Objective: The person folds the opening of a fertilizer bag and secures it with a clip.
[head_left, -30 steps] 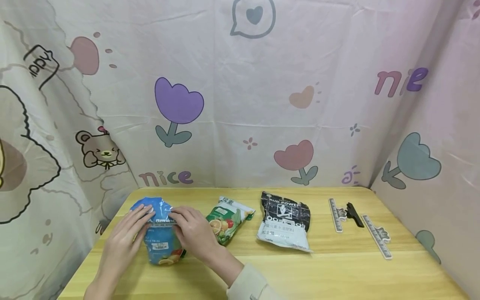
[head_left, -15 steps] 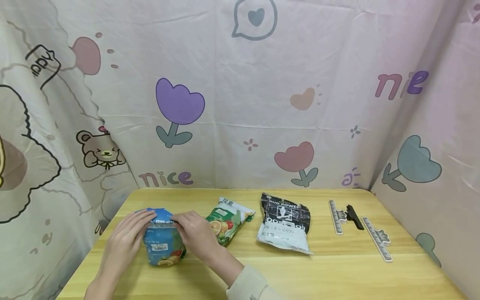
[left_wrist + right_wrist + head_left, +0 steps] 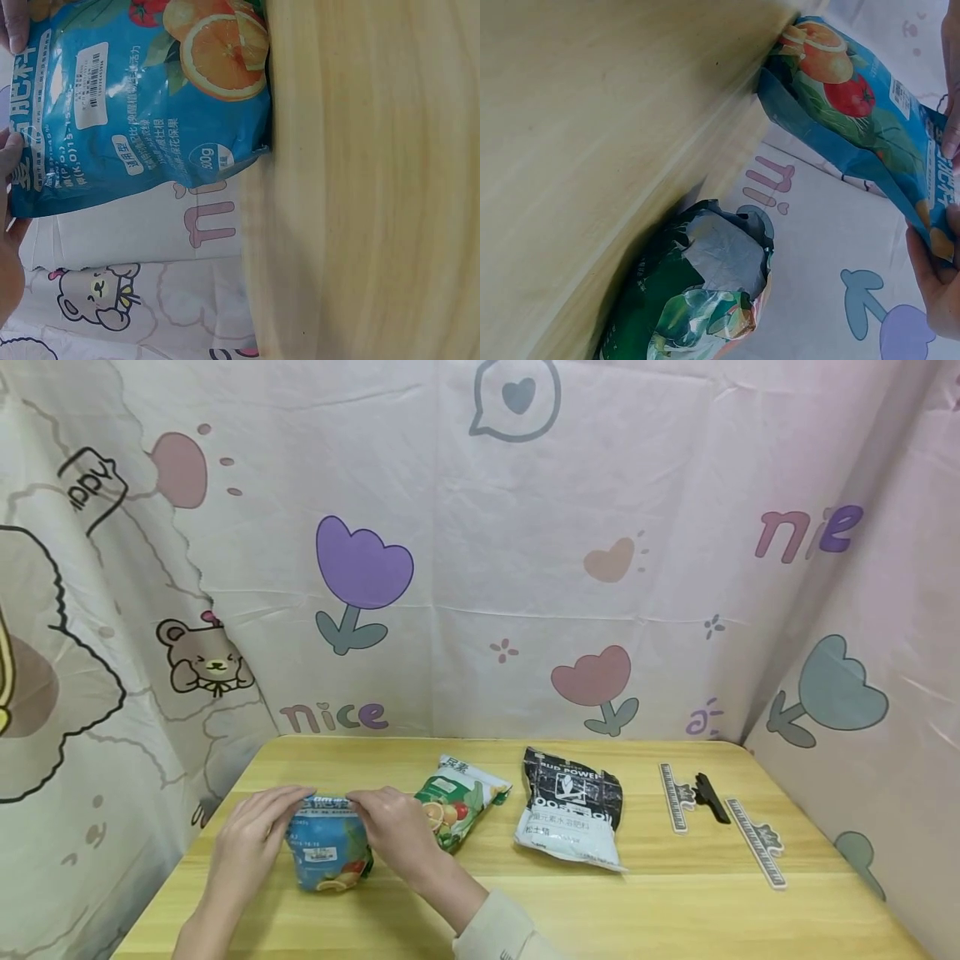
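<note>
A blue fertilizer bag (image 3: 327, 850) with printed oranges and a tomato stands upright at the table's left side. My left hand (image 3: 253, 831) pinches its upper left corner, with the thumb on the front and fingers over the top. At the upper right corner my right hand (image 3: 397, 829) grips in the same way. Both hands (image 3: 936, 289) also show at the top edge in the right wrist view. The bag's top is folded over; the folded part behind is hidden in the head view. In the left wrist view the bag's front (image 3: 142, 112) shows its label and orange slice.
Just right of my right hand lies a green and white bag (image 3: 459, 802), its crumpled end (image 3: 727, 255) facing the right wrist camera. Farther right are a black and white bag (image 3: 568, 810), a black clip (image 3: 711, 798) and two ruler-edged clips (image 3: 673, 797). A printed curtain surrounds the table (image 3: 600, 914).
The blue bag's top flap, raised above my fingers a second ago, has folded down out of sight. My hands have shifted slightly lower with it. The other bags and clips stay put.
</note>
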Action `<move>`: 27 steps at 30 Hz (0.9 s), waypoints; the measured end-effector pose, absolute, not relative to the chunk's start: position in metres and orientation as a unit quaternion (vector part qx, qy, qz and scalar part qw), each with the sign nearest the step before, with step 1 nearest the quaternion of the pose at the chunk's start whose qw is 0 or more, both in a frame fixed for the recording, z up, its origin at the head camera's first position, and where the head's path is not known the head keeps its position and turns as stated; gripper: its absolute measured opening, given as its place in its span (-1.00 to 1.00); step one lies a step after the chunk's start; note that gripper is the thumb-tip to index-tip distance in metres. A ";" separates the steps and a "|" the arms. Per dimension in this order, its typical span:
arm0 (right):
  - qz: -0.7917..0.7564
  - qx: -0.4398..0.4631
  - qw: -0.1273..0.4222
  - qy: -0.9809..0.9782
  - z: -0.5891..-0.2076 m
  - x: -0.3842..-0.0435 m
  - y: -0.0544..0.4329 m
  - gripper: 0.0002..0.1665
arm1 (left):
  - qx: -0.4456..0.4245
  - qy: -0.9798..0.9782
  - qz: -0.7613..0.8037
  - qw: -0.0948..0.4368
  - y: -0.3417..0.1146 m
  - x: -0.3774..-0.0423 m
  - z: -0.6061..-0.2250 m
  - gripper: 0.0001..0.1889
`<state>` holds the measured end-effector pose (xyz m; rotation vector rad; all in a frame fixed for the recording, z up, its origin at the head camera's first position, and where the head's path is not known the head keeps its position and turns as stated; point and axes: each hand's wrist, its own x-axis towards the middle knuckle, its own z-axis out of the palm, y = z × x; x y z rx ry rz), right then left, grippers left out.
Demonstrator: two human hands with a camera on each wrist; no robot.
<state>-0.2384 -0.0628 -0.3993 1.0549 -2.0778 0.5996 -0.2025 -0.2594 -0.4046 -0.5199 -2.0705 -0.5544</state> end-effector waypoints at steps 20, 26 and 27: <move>0.114 0.419 0.328 -0.839 -0.378 -0.236 -0.071 -0.77 | -0.083 -0.838 -0.462 0.278 -0.289 -0.199 -0.402 -0.74; 0.114 0.417 0.336 -0.837 -0.378 -0.234 -0.074 -0.81 | -0.053 -0.829 -0.492 0.263 -0.293 -0.200 -0.408 -0.75; 0.117 0.418 0.336 -0.836 -0.378 -0.235 -0.074 -0.82 | -0.050 -0.825 -0.497 0.263 -0.293 -0.201 -0.409 -0.76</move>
